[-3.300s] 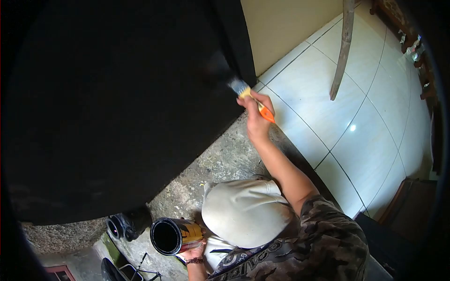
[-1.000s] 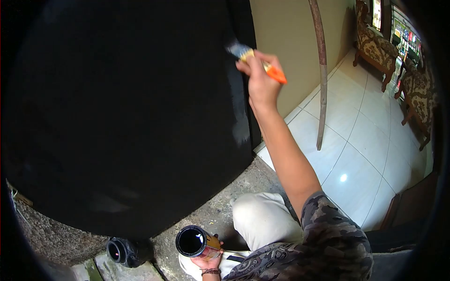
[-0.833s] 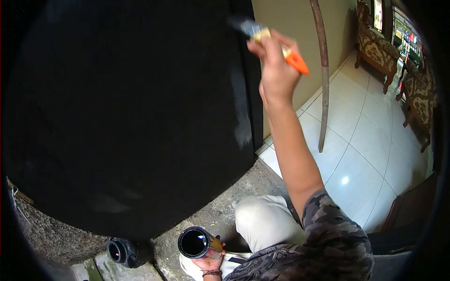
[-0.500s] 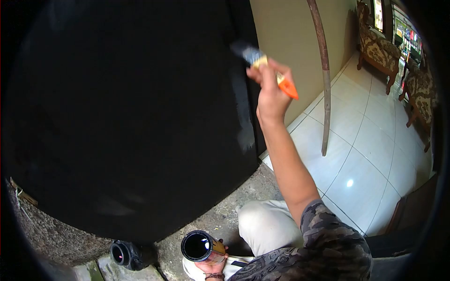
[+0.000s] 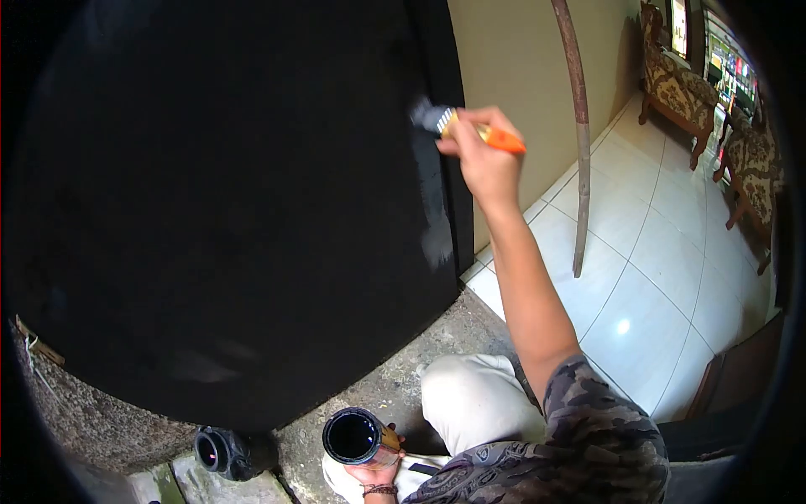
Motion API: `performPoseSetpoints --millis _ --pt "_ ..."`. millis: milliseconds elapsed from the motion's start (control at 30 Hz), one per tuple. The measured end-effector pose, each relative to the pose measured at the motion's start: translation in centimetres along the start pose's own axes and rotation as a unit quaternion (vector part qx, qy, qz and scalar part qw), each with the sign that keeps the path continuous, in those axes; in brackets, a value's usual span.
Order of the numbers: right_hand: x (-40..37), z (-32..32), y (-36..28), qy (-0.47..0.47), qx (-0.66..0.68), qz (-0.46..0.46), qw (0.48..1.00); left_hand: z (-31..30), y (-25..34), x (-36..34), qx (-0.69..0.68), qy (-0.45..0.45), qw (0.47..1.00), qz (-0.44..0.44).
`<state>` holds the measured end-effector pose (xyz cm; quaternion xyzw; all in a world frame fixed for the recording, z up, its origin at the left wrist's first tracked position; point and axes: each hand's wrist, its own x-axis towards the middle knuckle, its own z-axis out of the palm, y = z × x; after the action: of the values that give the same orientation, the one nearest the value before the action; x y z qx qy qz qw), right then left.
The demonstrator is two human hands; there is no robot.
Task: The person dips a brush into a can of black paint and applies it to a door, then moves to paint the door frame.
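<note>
My right hand (image 5: 487, 160) is closed around a paintbrush (image 5: 502, 140) with an orange-tipped handle. The dark bristles touch the black panel (image 5: 252, 210) near its right edge. Below the bristles runs a glossy, greyish wet-looking streak (image 5: 430, 202) on the panel. Low in the view, my left hand (image 5: 378, 472) grips an open paint can (image 5: 388, 443) from beneath and the side. Dark paint shows inside the can, and its rim is coated black.
A wooden pole (image 5: 581, 151) stands on the white tiled floor (image 5: 638, 252) at right. Patterned chairs (image 5: 678, 91) are farther back. A black pipe fitting (image 5: 220, 454) lies left of the can, and rough concrete (image 5: 403, 361) borders the panel's bottom.
My right hand has moved the paintbrush a little downward along the panel, and its handle has swung closer to level. My left hand holds the paint can in nearly the same place.
</note>
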<state>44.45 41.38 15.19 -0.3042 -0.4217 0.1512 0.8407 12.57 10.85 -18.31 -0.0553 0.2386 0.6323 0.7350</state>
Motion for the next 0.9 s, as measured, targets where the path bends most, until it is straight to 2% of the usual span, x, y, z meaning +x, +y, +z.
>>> performPoseSetpoints --millis 33,100,133,200,267,333,400,467,533,600,667,700,800,833,900 --pt "-0.5 -0.7 -0.5 -0.004 0.000 -0.001 1.000 -0.1 -0.1 0.2 -0.004 -0.001 1.000 0.001" --pt "-1.3 -1.8 -1.8 0.000 -0.150 0.091 0.985 -0.4 0.0 0.3 0.001 0.016 1.000 -0.004" --pt "-0.9 -1.4 -2.2 0.000 -0.150 0.092 0.984 -0.5 0.2 0.2 0.005 0.024 1.000 -0.007" --pt "1.3 0.9 -3.0 -0.054 -0.172 0.030 0.983 -0.7 0.3 0.3 0.022 0.025 0.999 -0.004" --pt "4.2 3.5 -4.1 -0.023 -0.162 0.033 0.986 -0.8 0.3 0.1 0.020 0.028 0.999 0.006" --pt "5.8 5.1 -5.2 0.006 0.046 -0.031 0.998 -1.0 0.5 0.2 0.014 0.023 1.000 0.009" --pt "5.8 5.6 -6.0 0.002 0.101 -0.058 0.993 -1.3 0.7 0.2 -0.056 -0.012 0.998 -0.012" --pt "4.9 5.9 -4.9 0.022 0.185 -0.166 0.968 -1.3 0.6 0.2 -0.062 -0.021 0.998 -0.014" --pt "2.3 5.4 -1.8 0.001 0.136 -0.115 0.984 -1.2 0.5 0.5 -0.067 -0.029 0.997 -0.018" --pt "-1.5 3.9 1.5 0.043 0.122 -0.059 0.990 -1.4 0.5 0.3 -0.066 -0.020 0.997 -0.026" --pt "-5.5 1.4 2.6 0.063 0.056 0.034 0.996 -1.1 0.4 0.4 -0.072 -0.012 0.997 -0.033" --pt "-6.7 0.7 2.2 0.051 -0.006 0.039 0.998 -1.0 0.4 0.2 -0.075 -0.003 0.996 -0.039" --pt "-5.7 -0.6 -0.2 0.005 -0.071 0.071 0.995 -0.2 0.4 0.2 -0.059 0.008 0.998 -0.028" --pt "-4.1 0.7 -1.4 -0.011 -0.027 0.067 0.997 0.0 0.4 0.1 -0.059 0.011 0.998 -0.029" --pt "-0.1 4.1 -3.0 -0.041 -0.030 0.024 0.998 0.4 0.4 0.0 0.022 0.024 0.999 -0.017"
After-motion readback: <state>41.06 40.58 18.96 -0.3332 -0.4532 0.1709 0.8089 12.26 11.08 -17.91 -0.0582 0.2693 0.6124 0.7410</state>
